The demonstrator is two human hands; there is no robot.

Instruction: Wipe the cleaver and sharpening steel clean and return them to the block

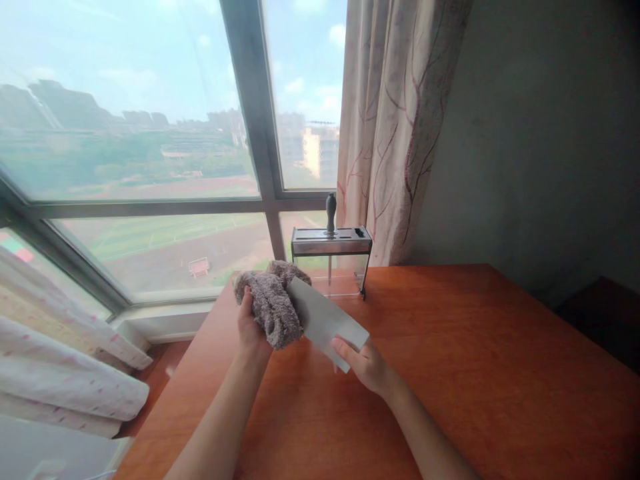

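A: What does each hand hold, as I view it from my remote post?

B: The left hand (254,330) is curled about a fluffy grey-brown cloth (274,312), its thumb lying on the left-hand fold; the other fingers are largely hidden, so I cannot tell their spacing. The right hand (369,365) pinches the lower right end of a flat, pale-grey rectangular plate (327,323), thumb on the upper face, remaining fingers mostly concealed beneath.

A: Where do I find the two objects meeting?

B: At the plate's upper left end, which touches the cloth, both held above a reddish-brown wooden table (450,340). Whether the cloth passes underneath, I cannot tell. Beyond them, on the table's far side, stands a clear-walled holder with a silver metal top (313,245), a dark-grey rounded handle (331,213) rising from it.

A: How should I manage this contact well?

B: In my judgement, the cloth works best pressed flat against the face and drawn lengthwise in even strokes, the right thumb steadying the plate. Since I cannot judge how sharp the edges are, I would want thick folds between the left fingers and every rim.
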